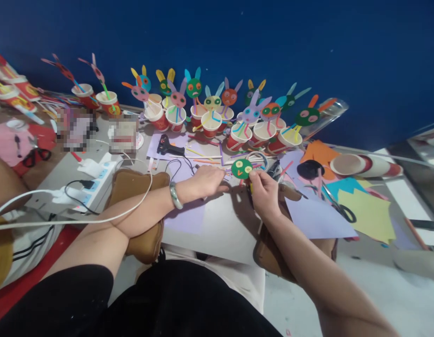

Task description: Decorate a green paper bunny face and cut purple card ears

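My right hand (265, 191) pinches the edge of a round green paper face (238, 172) with two pale eyes and an orange mouth. Just left of the face is my left hand (210, 180), a bracelet (175, 195) on its wrist. Its fingers are closed toward the face; what they hold, if anything, is hidden. Beyond both hands lie loose coloured straws (208, 157). A black glue gun (170, 147) rests on purple paper (188, 213) to the left.
Red paper cups (211, 124) with rabbit-faced straws line the blue wall. At left sits a power strip (103, 180) with white cables. Scissors (345, 213), coloured paper sheets (366, 210) and stacked cups (366, 164) lie at right. Another person's arm shows at far left.
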Available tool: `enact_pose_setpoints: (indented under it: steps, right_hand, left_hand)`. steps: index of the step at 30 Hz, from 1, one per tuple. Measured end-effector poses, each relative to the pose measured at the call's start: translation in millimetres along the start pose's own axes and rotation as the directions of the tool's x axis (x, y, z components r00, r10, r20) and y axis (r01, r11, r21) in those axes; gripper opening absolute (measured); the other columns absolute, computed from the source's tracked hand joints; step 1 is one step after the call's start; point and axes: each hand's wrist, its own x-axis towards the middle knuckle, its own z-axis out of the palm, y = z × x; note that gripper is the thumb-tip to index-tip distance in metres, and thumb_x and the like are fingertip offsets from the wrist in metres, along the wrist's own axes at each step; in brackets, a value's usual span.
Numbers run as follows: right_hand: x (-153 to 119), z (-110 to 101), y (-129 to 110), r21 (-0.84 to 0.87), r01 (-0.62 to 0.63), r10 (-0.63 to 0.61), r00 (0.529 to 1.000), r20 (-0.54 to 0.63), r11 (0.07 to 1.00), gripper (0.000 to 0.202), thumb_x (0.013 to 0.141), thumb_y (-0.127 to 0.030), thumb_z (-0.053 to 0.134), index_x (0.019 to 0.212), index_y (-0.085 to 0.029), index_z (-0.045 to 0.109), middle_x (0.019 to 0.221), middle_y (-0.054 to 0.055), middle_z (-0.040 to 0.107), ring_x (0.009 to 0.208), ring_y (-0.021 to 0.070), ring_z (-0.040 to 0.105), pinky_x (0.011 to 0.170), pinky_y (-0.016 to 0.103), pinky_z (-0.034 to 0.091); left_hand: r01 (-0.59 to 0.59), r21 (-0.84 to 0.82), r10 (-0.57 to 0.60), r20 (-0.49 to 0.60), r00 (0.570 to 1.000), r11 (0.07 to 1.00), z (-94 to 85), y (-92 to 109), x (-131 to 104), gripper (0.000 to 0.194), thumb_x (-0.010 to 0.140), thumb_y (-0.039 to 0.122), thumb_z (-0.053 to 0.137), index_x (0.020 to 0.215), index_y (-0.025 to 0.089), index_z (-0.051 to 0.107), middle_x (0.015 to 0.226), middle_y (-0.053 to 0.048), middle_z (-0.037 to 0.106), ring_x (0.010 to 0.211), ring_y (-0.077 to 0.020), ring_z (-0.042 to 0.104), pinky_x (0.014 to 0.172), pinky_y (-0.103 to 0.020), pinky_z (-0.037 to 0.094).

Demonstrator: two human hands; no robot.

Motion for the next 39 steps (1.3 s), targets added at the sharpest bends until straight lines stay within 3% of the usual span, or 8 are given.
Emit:
enact_pose_setpoints:
  steps: [3, 6, 10, 12, 16, 20, 29, 39]
  right_hand:
    - [17.1, 14.6, -7.2, 0.321, -0.186, 0.177, 0.983, 0.057, 0.929, 0.055, 0.084, -0.074, 0.074, 0.073, -0.024, 0.053, 0.063, -0.003, 0.055, 0.057, 0.0145, 0.055, 0.056, 0.029, 0.051]
    - [27.5, 27.2, -2.4, 0.430, -0.245, 0.246, 0.968, 0.055, 0.869, 0.058, 0.076, -0.076, 0.080, 0.072, -0.024, 0.052, 0.063, -0.003, 0.054, 0.056, 0.0133, 0.054, 0.052, 0.027, 0.048]
    - [27.2, 32.0, 13.3, 0.331, -0.184, 0.223, 0.971, -0.084, 0.926, 0.064, 0.073, -0.082, 0.077, 0.066, -0.023, 0.053, 0.059, -0.003, 0.054, 0.052, 0.0110, 0.045, 0.048, 0.026, 0.037]
    - [25.4, 29.1, 17.4, 0.261, -0.135, 0.164, 0.982, -0.093, 0.956, 0.063, 0.077, -0.082, 0.074, 0.066, -0.023, 0.055, 0.057, -0.004, 0.053, 0.051, 0.0108, 0.043, 0.049, 0.026, 0.036]
    - [20.9, 21.6, 13.8, 0.145, -0.072, 0.076, 0.997, -0.027, 0.987, 0.057, 0.090, -0.075, 0.066, 0.069, -0.023, 0.058, 0.057, -0.004, 0.051, 0.051, 0.0125, 0.043, 0.049, 0.028, 0.036]
    - [15.1, 19.4, 6.5, 0.056, -0.016, 0.014, 0.999, 0.036, 0.998, 0.057, 0.095, -0.075, 0.061, 0.072, -0.023, 0.058, 0.061, -0.002, 0.054, 0.056, 0.0146, 0.046, 0.054, 0.029, 0.039]
    - [11.3, 18.4, -2.7, -0.066, 0.109, -0.103, 0.991, 0.082, 0.992, 0.053, 0.102, -0.068, 0.052, 0.071, -0.024, 0.054, 0.063, -0.001, 0.051, 0.063, 0.0172, 0.050, 0.065, 0.033, 0.043]
    - [9.8, 16.6, -5.8, -0.049, 0.110, -0.105, 0.991, 0.086, 0.993, 0.052, 0.103, -0.070, 0.049, 0.077, -0.025, 0.053, 0.066, -0.001, 0.053, 0.065, 0.0173, 0.052, 0.066, 0.033, 0.044]
  left_hand:
    - [-0.012, -0.179, 0.023, 0.061, 0.998, 0.984, -6.3, 2.2, 2.8, 0.032, 0.092, 0.045, 0.071, 0.072, 0.021, 0.067, 0.062, -0.003, 0.058, 0.068, -0.0201, 0.057, 0.065, -0.032, 0.035]
    - [0.096, -0.341, -0.060, 0.115, 0.992, 0.935, -5.7, 3.1, 8.7, 0.042, 0.090, 0.036, 0.067, 0.054, 0.022, 0.051, 0.050, 0.002, 0.040, 0.057, -0.0163, 0.044, 0.062, -0.032, 0.030]
    - [0.162, -0.580, -0.274, -0.110, 0.955, 0.798, 4.0, 4.1, 15.6, 0.044, 0.094, 0.026, 0.062, 0.054, 0.021, 0.041, 0.054, 0.003, 0.042, 0.058, -0.0128, 0.041, 0.062, -0.029, 0.029]
    - [0.145, -0.771, -0.369, -0.124, 0.921, 0.620, 8.5, 5.7, 18.9, 0.038, 0.097, 0.024, 0.055, 0.061, 0.021, 0.044, 0.059, 0.003, 0.045, 0.058, -0.0112, 0.042, 0.060, -0.027, 0.032]
    - [0.206, -0.963, -0.426, 0.115, 0.897, 0.174, 10.1, 5.3, 27.4, 0.018, 0.094, 0.022, 0.051, 0.077, 0.020, 0.054, 0.068, 0.002, 0.057, 0.051, -0.0087, 0.047, 0.051, -0.023, 0.030]
    - [0.229, -0.973, -0.425, 0.219, 0.878, -0.029, 7.4, 0.0, 30.9, 0.017, 0.089, 0.028, 0.053, 0.076, 0.018, 0.057, 0.076, -0.002, 0.064, 0.052, -0.0078, 0.050, 0.049, -0.023, 0.029]
    - [0.222, -0.975, -0.355, 0.201, 0.913, 0.018, 0.6, 8.9, 17.3, 0.005, 0.075, 0.019, 0.066, 0.077, 0.016, 0.063, 0.073, 0.002, 0.063, 0.064, -0.0087, 0.055, 0.062, -0.023, 0.042]
    - [0.154, -0.985, -0.254, 0.129, 0.959, 0.080, 12.5, 5.7, 14.3, 0.018, 0.067, 0.020, 0.069, 0.084, 0.015, 0.069, 0.075, 0.002, 0.063, 0.067, -0.0088, 0.053, 0.065, -0.024, 0.039]
